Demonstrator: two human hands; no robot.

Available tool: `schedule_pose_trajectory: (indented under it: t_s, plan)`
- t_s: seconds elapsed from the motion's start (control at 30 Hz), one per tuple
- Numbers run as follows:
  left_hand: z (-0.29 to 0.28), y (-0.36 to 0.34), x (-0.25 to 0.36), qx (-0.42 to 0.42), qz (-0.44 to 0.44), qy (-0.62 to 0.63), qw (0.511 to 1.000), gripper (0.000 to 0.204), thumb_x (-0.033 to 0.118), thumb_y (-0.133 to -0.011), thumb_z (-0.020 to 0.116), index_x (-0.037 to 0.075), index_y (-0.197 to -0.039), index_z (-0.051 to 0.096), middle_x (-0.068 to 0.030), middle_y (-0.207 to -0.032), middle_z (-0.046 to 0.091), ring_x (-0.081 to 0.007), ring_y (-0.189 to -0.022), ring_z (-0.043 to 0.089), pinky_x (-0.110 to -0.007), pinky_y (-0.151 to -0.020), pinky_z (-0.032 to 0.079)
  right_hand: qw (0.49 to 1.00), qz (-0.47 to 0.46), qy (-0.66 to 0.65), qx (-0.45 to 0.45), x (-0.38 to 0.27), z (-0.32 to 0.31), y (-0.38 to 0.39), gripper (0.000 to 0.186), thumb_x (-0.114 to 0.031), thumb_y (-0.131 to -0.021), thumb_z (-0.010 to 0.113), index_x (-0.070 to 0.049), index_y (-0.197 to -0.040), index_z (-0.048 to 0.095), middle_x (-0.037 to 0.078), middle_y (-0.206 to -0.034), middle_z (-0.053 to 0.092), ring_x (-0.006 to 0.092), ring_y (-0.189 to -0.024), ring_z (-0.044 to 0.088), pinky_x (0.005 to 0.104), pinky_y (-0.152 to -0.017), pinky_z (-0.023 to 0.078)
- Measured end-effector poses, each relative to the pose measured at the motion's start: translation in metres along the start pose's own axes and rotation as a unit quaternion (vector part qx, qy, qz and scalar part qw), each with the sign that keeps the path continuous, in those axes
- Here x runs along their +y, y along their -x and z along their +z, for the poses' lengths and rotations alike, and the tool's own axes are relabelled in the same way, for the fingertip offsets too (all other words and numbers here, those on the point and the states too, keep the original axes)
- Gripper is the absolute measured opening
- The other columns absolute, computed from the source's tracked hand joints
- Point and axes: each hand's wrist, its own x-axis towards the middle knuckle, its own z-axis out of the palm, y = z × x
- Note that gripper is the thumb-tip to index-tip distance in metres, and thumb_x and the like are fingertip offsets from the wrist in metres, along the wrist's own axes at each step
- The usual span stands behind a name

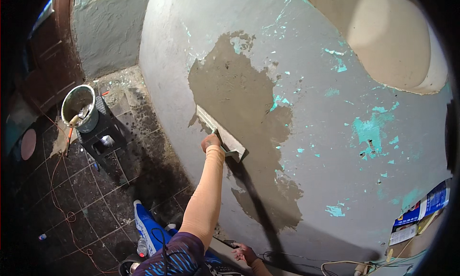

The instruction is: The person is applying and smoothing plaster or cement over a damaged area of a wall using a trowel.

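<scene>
My left hand (210, 142) is closed around the green handle of a plastering float (223, 135), whose long pale plate is smeared with plaster. The plate lies slantwise against the wall, on a patch of wet grey-brown plaster (244, 94). My left arm, in a peach sleeve, reaches up from the lower edge. Low in the picture, my right hand (245, 253) is near my body with its fingers loosely apart. No tool shows in it, though part of the hand is hard to make out.
On the left, a plaster-stained bucket (79, 108) with tools in it stands on a dark crate (103, 137). A blue bag-like object (148, 228) and a bottle (142, 247) are by my body. An orange cord (60, 194) crosses the dark tiles. Cables (330, 264) run at lower right.
</scene>
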Motion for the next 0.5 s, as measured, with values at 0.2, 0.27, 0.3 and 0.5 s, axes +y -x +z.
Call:
schedule_pose_trajectory:
  t_s: [0.2,0.27,0.3,0.5]
  plan:
    - [0.09,0.138,0.015,-0.026,0.091,0.03,0.995,0.02,0.015,-0.081,0.057,-0.001,-0.088,0.066,-0.0109,-0.082,0.066,-0.0201,-0.074,0.06,-0.034,-0.068,0.047,0.996,-0.035,-0.019,0.076,0.0,-0.043,0.037,0.057,-0.021,-0.085,0.056,-0.003,-0.134,0.033,0.017,-0.105,0.056,0.0187,-0.075,0.058,0.0311,-0.066,0.049]
    - [0.094,0.163,0.04,-0.024,0.158,-0.011,0.987,0.02,0.014,-0.079,0.06,-0.001,-0.09,0.066,-0.0105,-0.083,0.066,-0.0199,-0.073,0.06,-0.033,-0.068,0.047,0.997,-0.043,-0.01,0.063,-0.007,-0.034,0.035,0.056,-0.021,-0.086,0.055,-0.002,-0.133,0.033,0.017,-0.104,0.056,0.019,-0.076,0.058,0.0313,-0.066,0.049]
    - [0.095,0.166,0.048,-0.017,0.2,-0.011,0.98,0.021,0.016,-0.079,0.061,-0.001,-0.091,0.067,-0.0103,-0.083,0.066,-0.0196,-0.074,0.06,-0.032,-0.069,0.047,0.997,-0.045,-0.025,0.062,-0.01,-0.028,0.032,0.053,-0.021,-0.086,0.054,-0.003,-0.133,0.035,0.015,-0.103,0.058,0.0179,-0.075,0.058,0.0301,-0.065,0.048]
    - [0.115,0.246,0.126,-0.169,0.199,0.144,0.955,0.02,0.016,-0.081,0.059,-0.001,-0.09,0.066,-0.0049,-0.066,0.055,-0.015,-0.06,0.05,-0.029,-0.057,0.042,0.998,-0.049,-0.013,0.026,-0.026,-0.022,0.019,0.051,-0.017,-0.088,0.052,-0.003,-0.133,0.033,0.017,-0.104,0.058,0.0191,-0.077,0.059,0.0309,-0.068,0.049]
